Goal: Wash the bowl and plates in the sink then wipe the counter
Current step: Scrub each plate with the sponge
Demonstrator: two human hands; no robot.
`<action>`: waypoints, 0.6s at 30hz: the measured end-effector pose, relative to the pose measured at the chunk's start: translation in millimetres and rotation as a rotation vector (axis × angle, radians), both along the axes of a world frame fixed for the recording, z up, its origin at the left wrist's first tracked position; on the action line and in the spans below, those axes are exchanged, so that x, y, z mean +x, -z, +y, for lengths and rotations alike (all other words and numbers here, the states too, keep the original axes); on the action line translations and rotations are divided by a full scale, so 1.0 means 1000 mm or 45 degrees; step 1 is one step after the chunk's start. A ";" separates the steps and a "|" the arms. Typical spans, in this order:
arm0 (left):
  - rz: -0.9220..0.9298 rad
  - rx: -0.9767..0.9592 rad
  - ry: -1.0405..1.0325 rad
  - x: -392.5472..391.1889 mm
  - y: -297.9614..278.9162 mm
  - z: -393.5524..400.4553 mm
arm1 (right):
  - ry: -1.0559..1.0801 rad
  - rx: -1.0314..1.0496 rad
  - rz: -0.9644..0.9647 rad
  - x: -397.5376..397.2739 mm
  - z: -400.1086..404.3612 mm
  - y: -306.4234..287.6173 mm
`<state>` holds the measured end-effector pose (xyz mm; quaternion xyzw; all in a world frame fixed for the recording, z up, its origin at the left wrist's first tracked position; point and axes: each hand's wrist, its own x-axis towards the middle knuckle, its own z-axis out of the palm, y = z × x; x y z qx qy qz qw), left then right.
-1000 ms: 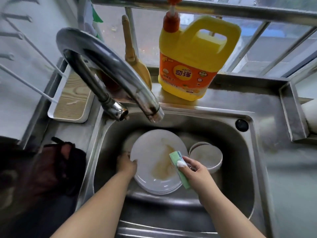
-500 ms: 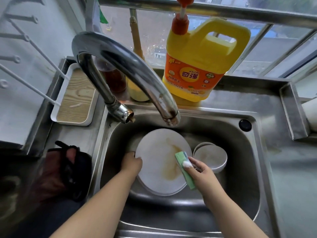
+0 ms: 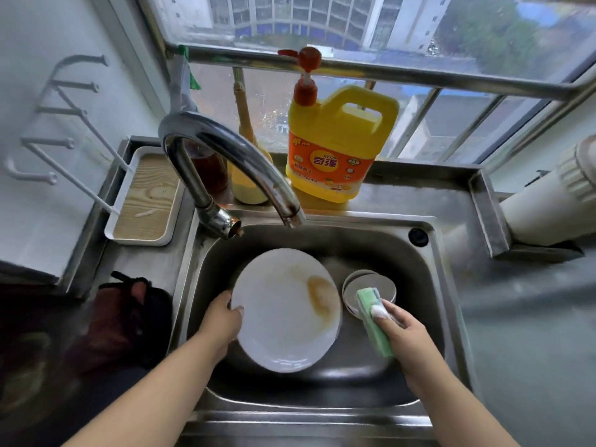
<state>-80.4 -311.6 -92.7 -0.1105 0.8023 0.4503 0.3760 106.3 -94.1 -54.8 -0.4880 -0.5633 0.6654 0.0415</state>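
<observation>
While the left hand (image 3: 222, 317) grips the stained plate (image 3: 285, 309) by its rim, tilting it for scrubbing, the right hand (image 3: 398, 333) clasps the sponge (image 3: 372, 321).

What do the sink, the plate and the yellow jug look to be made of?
Sink: stainless steel, judging by its dull grey metallic sheen. Plate: likely glazed ceramic, white and glossy, though possibly melamine. Yellow jug: opaque moulded plastic with a built-in handle.

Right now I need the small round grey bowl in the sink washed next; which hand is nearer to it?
Right. The right hand, holding the green sponge, hovers at the bowl; the left hand grips the white plate's far edge.
</observation>
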 end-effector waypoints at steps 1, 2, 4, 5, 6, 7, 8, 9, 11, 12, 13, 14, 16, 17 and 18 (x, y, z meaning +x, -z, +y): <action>0.069 -0.012 0.037 0.002 -0.009 -0.002 | -0.018 0.011 0.000 0.001 -0.002 -0.003; 0.146 -0.024 0.083 0.004 -0.018 -0.004 | -0.042 0.026 -0.004 0.002 -0.004 -0.005; 0.315 -0.083 0.226 0.007 -0.033 -0.009 | -0.092 0.060 -0.018 0.002 -0.008 -0.010; 0.393 -0.122 0.312 0.009 -0.039 -0.011 | -0.114 0.071 -0.024 0.002 -0.010 -0.013; 0.475 -0.156 0.395 0.011 -0.046 -0.012 | -0.137 0.078 -0.025 0.002 -0.013 -0.015; 0.557 -0.192 0.480 0.013 -0.052 -0.014 | -0.161 0.086 -0.025 0.002 -0.015 -0.017; 0.645 -0.229 0.564 0.016 -0.058 -0.015 | -0.186 0.099 -0.025 0.002 -0.017 -0.020; 0.732 -0.268 0.640 0.018 -0.063 -0.015 | -0.209 0.116 -0.026 0.003 -0.019 -0.023; 0.886 -0.321 0.726 0.022 -0.073 -0.016 | -0.244 0.127 -0.026 0.004 -0.022 -0.027; 0.930 -0.318 0.726 0.023 -0.078 -0.017 | -0.264 0.125 -0.026 0.004 -0.023 -0.030; 0.946 -0.304 0.702 0.024 -0.081 -0.019 | -0.285 0.126 -0.029 0.005 -0.024 -0.033; 0.936 -0.281 0.662 0.024 -0.083 -0.021 | -0.301 0.126 -0.032 0.006 -0.025 -0.034; 0.840 -0.220 0.546 0.022 -0.083 -0.024 | -0.318 0.130 -0.035 0.007 -0.026 -0.039; 0.772 -0.186 0.480 0.021 -0.082 -0.026 | -0.326 0.138 -0.040 0.007 -0.027 -0.040; 0.713 -0.151 0.414 0.020 -0.081 -0.027 | -0.339 0.153 -0.054 0.007 -0.027 -0.040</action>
